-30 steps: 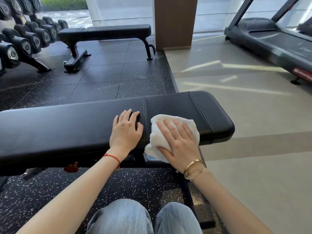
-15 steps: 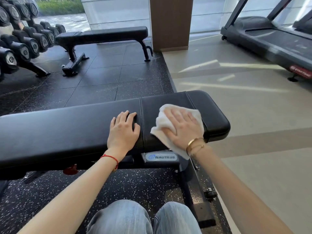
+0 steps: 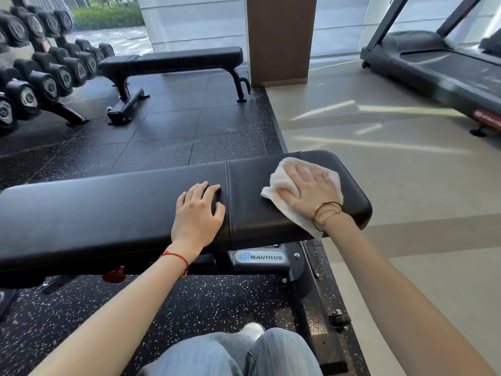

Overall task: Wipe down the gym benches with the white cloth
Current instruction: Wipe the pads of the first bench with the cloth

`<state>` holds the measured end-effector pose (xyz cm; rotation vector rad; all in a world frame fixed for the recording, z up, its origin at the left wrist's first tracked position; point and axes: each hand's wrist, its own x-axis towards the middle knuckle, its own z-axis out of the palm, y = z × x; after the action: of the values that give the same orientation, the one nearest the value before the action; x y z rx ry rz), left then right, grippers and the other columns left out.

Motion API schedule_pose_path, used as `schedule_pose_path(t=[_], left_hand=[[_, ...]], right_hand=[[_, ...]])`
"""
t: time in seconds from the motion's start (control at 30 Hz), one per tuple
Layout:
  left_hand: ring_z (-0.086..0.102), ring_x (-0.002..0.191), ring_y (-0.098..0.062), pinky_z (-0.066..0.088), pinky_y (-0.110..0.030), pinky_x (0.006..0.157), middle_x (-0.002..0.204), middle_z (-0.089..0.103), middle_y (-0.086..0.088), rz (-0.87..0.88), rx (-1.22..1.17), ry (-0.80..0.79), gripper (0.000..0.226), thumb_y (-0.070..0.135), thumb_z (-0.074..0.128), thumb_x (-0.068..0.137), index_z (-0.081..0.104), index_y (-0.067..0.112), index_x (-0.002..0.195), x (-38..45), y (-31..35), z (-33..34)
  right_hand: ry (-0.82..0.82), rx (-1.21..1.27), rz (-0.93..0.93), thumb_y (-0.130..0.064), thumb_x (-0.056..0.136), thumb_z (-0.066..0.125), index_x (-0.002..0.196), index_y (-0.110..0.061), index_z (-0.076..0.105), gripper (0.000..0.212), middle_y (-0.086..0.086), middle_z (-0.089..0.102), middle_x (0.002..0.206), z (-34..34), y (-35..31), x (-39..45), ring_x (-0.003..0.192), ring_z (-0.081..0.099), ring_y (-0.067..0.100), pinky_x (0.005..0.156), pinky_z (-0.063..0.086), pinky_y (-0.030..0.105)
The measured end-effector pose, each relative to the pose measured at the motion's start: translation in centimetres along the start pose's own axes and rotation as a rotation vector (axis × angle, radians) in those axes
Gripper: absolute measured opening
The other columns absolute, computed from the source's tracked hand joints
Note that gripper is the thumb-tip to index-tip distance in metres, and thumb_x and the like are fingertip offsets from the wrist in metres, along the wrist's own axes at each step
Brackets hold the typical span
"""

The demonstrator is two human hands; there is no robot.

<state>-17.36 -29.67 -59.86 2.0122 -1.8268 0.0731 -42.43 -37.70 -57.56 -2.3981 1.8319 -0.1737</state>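
A long black padded bench point(image 3: 95, 213) runs across in front of me, with a seam splitting off its right seat pad. My right hand point(image 3: 309, 189) lies flat with straight fingers on the white cloth point(image 3: 282, 180), pressing it onto the right pad near its far end. The cloth's lower corner hangs over the near edge of the pad. My left hand point(image 3: 199, 214) rests palm down on the bench just left of the seam, holding nothing. A second black bench point(image 3: 173, 61) stands farther back on the dark floor.
A rack of black dumbbells point(image 3: 40, 77) lines the far left. A brown pillar point(image 3: 280, 39) stands behind, and a treadmill point(image 3: 439, 69) sits at the far right on the pale floor. My knees in jeans point(image 3: 230, 354) are below, by the bench frame point(image 3: 260, 257).
My right hand has slid the cloth to the right and away from me, from beside the seam to the end of the right pad. My left hand has stayed in place.
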Motion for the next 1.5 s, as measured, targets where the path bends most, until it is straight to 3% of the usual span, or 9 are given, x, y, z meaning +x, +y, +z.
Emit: schedule_pose_path(t=[0.1, 0.27, 0.47, 0.6, 0.73, 0.9, 1.07, 1.3, 1.5], left_hand=[[0.037, 0.138, -0.024, 0.024, -0.043, 0.118, 0.145, 0.048, -0.007, 0.002, 0.01, -0.035, 0.052, 0.038, 0.035, 0.091, 0.05, 0.021, 0.138, 0.2, -0.2, -0.1], [0.032, 0.142, -0.024, 0.02, -0.046, 0.119, 0.148, 0.045, -0.008, -0.025, -0.002, -0.067, 0.047, 0.031, 0.047, 0.097, 0.048, 0.016, 0.142, 1.1, 0.9, -0.4], [0.023, 0.148, -0.022, 0.013, -0.05, 0.121, 0.157, 0.034, -0.005, 0.098, 0.015, -0.106, 0.068, 0.05, 0.02, 0.09, 0.032, 0.023, 0.152, 1.8, 4.9, 1.3], [0.024, 0.147, -0.024, 0.017, -0.051, 0.12, 0.155, 0.037, -0.005, 0.106, 0.024, -0.091, 0.07, 0.052, 0.019, 0.088, 0.039, 0.023, 0.148, 1.7, 5.3, 2.5], [0.024, 0.146, -0.025, 0.017, -0.052, 0.12, 0.155, 0.037, -0.006, 0.106, 0.025, -0.088, 0.072, 0.053, 0.016, 0.088, 0.039, 0.021, 0.148, 1.6, 5.4, 2.5], [0.025, 0.146, -0.026, 0.018, -0.053, 0.12, 0.155, 0.037, -0.007, 0.107, 0.034, -0.091, 0.072, 0.052, 0.015, 0.089, 0.039, 0.02, 0.149, 1.6, 5.7, 2.4], [0.024, 0.147, -0.026, 0.017, -0.052, 0.12, 0.155, 0.037, -0.007, 0.102, 0.034, -0.093, 0.073, 0.052, 0.013, 0.088, 0.039, 0.02, 0.148, 1.5, 5.7, 2.4], [0.02, 0.149, -0.024, 0.014, -0.051, 0.121, 0.158, 0.032, -0.006, 0.088, 0.033, -0.103, 0.076, 0.053, 0.008, 0.087, 0.035, 0.022, 0.151, 1.3, 5.8, 2.3], [0.023, 0.148, -0.026, 0.015, -0.052, 0.121, 0.157, 0.034, -0.007, 0.096, 0.032, -0.096, 0.074, 0.052, 0.011, 0.089, 0.036, 0.02, 0.15, 1.3, 5.8, 2.4]], right_hand=[[0.074, -0.02, -0.048, -0.07, 0.084, 0.009, 0.154, -0.039, 0.008, 0.077, -0.003, 0.019, 0.162, 0.7, 0.9, -2.8, 0.146, 0.018, 0.026, 0.121, 0.004, 0.041], [0.199, 0.005, 0.07, -0.067, 0.083, 0.015, 0.153, -0.038, 0.018, 0.077, -0.004, 0.032, 0.156, 1.4, 4.3, -4.4, 0.141, 0.027, 0.024, 0.12, 0.011, 0.04], [0.092, 0.028, 0.156, -0.065, 0.092, 0.021, 0.155, -0.032, 0.012, 0.072, 0.001, 0.018, 0.162, 0.4, 6.4, 2.1, 0.148, 0.013, 0.026, 0.122, 0.005, 0.04], [0.023, 0.04, 0.106, -0.062, 0.095, 0.023, 0.156, -0.034, 0.004, 0.069, -0.003, 0.006, 0.165, -0.1, 6.2, 1.7, 0.151, 0.003, 0.026, 0.122, 0.0, 0.041], [0.096, 0.006, -0.038, -0.067, 0.086, 0.009, 0.154, -0.039, 0.001, 0.074, -0.007, 0.013, 0.164, 0.6, 5.8, -3.1, 0.151, 0.01, 0.023, 0.122, 0.004, 0.04], [0.09, 0.04, 0.002, -0.069, 0.083, 0.008, 0.154, -0.04, 0.006, 0.077, -0.009, 0.014, 0.163, 0.4, 6.2, -1.4, 0.15, 0.01, 0.022, 0.122, 0.005, 0.04], [-0.01, 0.036, 0.018, -0.058, 0.098, 0.025, 0.155, -0.037, -0.001, 0.065, -0.009, 0.002, 0.165, 0.4, 6.1, 4.1, 0.151, 0.001, 0.025, 0.122, -0.002, 0.042], [0.081, -0.01, -0.263, -0.061, 0.089, 0.017, 0.156, -0.034, 0.011, 0.072, -0.007, 0.019, 0.162, 0.7, 3.5, -3.3, 0.148, 0.015, 0.025, 0.121, 0.006, 0.041], [0.08, 0.045, -0.159, -0.068, 0.082, 0.011, 0.154, -0.039, 0.012, 0.078, -0.01, 0.018, 0.162, 0.7, 3.3, -1.0, 0.15, 0.013, 0.022, 0.122, 0.004, 0.038]])
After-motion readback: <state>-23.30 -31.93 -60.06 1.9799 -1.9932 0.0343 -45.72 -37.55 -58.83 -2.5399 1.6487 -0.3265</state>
